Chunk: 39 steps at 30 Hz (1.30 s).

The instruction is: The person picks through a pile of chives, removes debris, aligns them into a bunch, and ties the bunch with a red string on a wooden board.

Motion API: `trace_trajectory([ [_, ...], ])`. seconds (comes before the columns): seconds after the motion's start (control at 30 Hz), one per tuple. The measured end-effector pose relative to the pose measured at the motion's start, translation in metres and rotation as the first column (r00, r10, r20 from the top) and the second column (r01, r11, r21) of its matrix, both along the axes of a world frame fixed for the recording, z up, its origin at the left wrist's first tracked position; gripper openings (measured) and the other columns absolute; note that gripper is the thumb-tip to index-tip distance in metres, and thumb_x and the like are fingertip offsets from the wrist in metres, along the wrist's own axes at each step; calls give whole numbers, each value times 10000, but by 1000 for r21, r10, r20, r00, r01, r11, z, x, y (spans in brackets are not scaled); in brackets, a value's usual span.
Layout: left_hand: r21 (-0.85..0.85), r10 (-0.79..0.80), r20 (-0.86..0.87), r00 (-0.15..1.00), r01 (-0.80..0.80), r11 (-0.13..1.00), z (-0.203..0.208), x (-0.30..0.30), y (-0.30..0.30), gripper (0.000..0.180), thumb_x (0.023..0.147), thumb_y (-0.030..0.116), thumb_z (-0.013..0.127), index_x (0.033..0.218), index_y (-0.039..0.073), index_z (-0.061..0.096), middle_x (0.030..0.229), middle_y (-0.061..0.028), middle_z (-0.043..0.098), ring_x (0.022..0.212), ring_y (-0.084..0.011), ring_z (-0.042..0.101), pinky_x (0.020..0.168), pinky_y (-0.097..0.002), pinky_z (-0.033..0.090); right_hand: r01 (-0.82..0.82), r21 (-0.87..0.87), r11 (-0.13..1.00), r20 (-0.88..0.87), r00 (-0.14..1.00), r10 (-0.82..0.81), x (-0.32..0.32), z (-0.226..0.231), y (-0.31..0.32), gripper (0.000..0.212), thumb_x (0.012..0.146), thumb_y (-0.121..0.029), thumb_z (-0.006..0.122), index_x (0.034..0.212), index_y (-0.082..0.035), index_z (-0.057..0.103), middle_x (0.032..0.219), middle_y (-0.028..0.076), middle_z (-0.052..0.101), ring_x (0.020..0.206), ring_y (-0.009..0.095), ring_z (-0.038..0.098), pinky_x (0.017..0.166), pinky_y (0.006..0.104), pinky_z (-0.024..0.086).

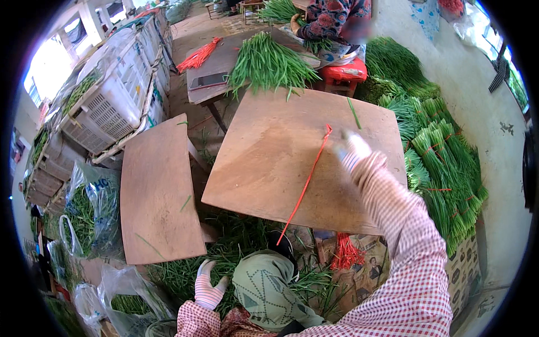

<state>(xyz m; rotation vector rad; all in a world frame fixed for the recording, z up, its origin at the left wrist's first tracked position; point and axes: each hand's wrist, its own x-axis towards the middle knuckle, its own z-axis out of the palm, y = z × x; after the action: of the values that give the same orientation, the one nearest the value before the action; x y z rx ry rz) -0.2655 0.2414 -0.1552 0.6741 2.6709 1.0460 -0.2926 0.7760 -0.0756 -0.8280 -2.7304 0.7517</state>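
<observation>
My left hand (pixel 209 285), in a pale striped glove, hovers low beside my knee above loose green stalks (pixel 224 227). Its thumb and fingers are apart and nothing is in them. Over the right part of the wooden table (pixel 252 168), my right hand (pixel 355 150) is gloved and smeared by motion, so its fingers cannot be read. A thin red tie strip (pixel 311 174) lies across the tabletop to the left of that hand, its near end hanging past the front edge. One loose green leaf (pixel 354 113) rests near the far edge.
Beyond the table, a pile of green stalks (pixel 272 62), a phone (pixel 209 81) and red strips (pixel 199 54) lie on another table. A person (pixel 334 22) sits there. Tied bundles (pixel 443 151) line the right wall. A wooden bench (pixel 160 196) and crates (pixel 112 106) stand left.
</observation>
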Motion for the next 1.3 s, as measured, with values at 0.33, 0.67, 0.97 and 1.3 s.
trace_trajectory([
  [0.33,249,-104,198,975,53,967,85,47,-44,512,785,180,705,1233,-1,534,1158,-190,598,1102,-299,573,962,-377,440,-531,166,831,531,758,378,-25,53,-130,873,751,-580,635,1395,-52,371,1450,196,351,1341,326,350,1095,424,306],
  [0.67,657,-409,166,897,208,724,114,180,-94,322,823,56,598,1139,-2,594,997,-170,640,917,-264,615,796,-348,489,-900,-339,275,-13,296,955,-14,63,-468,579,834,-290,658,1336,-66,475,1300,211,522,1235,339,477,1040,390,382],
  [0.97,837,415,331,848,-467,285,113,204,-230,348,849,-18,595,1195,-3,567,952,-89,671,898,-138,632,782,-264,509,-636,-712,298,308,98,946,-33,-120,-594,514,903,-268,592,1350,-49,464,1329,158,523,1241,296,484,1027,397,388],
  [1.3,564,558,736,383,-802,-194,28,24,-372,488,859,125,591,1295,-34,441,966,-115,637,872,-176,611,789,-294,486,-939,-211,-270,-27,-271,962,-55,-108,-779,415,795,-201,633,1178,-55,570,1078,187,604,1030,359,562,905,410,456],
])
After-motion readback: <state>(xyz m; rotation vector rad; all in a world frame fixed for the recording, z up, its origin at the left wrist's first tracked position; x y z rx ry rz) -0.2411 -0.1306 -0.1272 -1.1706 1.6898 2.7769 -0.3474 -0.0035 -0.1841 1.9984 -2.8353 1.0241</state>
